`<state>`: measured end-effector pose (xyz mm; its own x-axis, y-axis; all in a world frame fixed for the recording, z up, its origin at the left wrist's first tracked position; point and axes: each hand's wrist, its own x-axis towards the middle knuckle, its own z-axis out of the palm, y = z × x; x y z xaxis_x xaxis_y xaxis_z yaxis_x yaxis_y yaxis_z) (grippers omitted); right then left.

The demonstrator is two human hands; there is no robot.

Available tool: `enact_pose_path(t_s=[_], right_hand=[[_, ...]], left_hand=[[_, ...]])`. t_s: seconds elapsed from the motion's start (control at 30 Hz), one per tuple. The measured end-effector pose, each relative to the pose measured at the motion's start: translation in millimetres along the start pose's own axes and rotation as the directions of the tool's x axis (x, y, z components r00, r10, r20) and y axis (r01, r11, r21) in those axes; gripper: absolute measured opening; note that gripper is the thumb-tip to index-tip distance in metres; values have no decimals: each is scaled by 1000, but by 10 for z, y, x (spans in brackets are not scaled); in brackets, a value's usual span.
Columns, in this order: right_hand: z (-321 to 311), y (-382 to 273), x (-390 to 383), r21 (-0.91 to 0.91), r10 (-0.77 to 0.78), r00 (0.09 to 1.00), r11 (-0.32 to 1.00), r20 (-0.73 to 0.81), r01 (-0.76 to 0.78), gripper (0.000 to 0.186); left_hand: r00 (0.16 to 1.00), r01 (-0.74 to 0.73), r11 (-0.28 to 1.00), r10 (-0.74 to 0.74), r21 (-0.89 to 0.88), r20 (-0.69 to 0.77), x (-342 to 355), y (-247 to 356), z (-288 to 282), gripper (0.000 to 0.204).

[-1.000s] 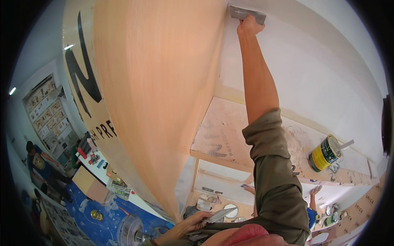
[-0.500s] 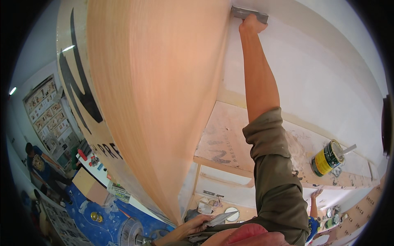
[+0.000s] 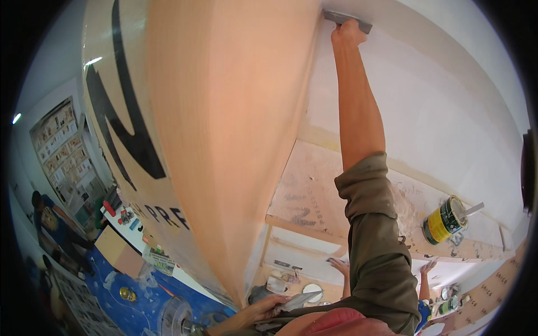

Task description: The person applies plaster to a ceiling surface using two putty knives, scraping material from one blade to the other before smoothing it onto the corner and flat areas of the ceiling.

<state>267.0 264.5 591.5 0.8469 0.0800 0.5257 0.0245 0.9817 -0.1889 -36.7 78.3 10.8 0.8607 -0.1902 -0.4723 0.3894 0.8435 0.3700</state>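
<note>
My right arm stretches up and forward in a rolled-up olive sleeve. At its end my right hand point(image 3: 348, 35) grips a wide grey scraper point(image 3: 355, 22), flat-edged, held against the pale smoothed panel point(image 3: 414, 89). The scraper is close to the corner where that panel meets a tall wood-veneer surface point(image 3: 241, 84). Low in the picture, my left hand point(image 3: 269, 306) is closed on a thin grey flat blade point(image 3: 301, 301), which looks like a second scraper; its exact kind is unclear. That hand is near my body, below the veneer's lower tip.
An opened yellow-and-black tin point(image 3: 441, 221) with a stick in it stands on the ledge at right. A co-worker's hands point(image 3: 338, 265) show beneath the ledge. At lower left are a fan point(image 3: 174, 316), blue floor covering point(image 3: 109, 302), a white table point(image 3: 185, 275) and another person point(image 3: 53, 224).
The view has shifted slightly, so more of the black lettering on the veneer shows. My right hand and scraper remain near the corner. Another co-worker's hand has appeared below the ledge.
</note>
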Motion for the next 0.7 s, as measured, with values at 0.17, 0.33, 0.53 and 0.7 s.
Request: enact_pose_path(t_s=[0.17,0.33,0.53,0.7], right_hand=[[53,-84,-115,-23,9,1000,1000,-16,-10,37],[90,-174,-240,-10,-4,1000,1000,18,4,37],[159,-324,-495,-11,-37,993,999,111,39,38],[240,-431,-664,-19,-66,992,998,106,68,40]], left_hand=[[1000,8,999,-8,33,-4,-74,10,58,18],[1000,-7,999,8,48,-9,-54,-11,91,18],[999,-51,997,52,57,-14,31,-125,49,19],[999,-47,997,48,67,-2,-58,-141,107,22]])
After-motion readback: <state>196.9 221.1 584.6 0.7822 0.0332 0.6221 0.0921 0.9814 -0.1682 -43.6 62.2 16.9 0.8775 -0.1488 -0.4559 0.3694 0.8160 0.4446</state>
